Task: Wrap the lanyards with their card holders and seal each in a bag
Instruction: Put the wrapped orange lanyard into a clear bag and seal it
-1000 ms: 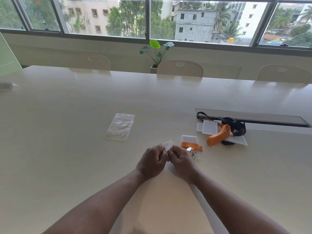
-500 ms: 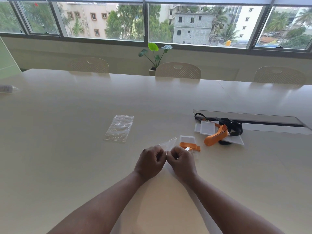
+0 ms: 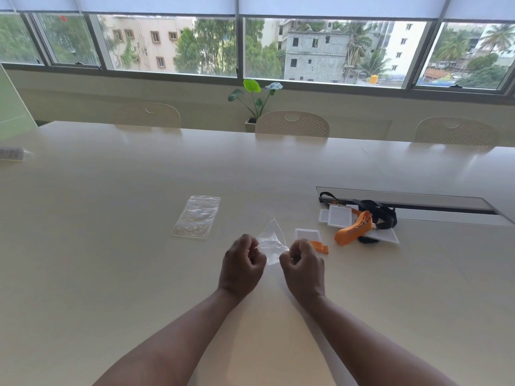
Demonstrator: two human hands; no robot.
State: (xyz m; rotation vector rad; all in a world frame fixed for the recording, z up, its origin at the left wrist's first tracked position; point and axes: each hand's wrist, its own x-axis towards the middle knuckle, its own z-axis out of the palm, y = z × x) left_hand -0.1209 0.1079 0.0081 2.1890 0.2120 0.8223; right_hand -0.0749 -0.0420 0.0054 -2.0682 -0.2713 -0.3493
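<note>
Lanyards (image 3: 359, 222) lie on cream table (image 3: 111, 274); chairs (image 3: 292, 123) face windows (image 3: 167, 43).

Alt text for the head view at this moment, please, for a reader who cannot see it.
Two hands, left hand and right hand, pinch a small clear bag between them above a pale table. Beside the right hand lies a wrapped orange lanyard with card holder; farther right, a pile of lanyards and holders; to the left, a stack of clear bags.

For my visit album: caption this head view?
Both hands, left and right, pull open a clear bag beside waiting lanyards.
</note>
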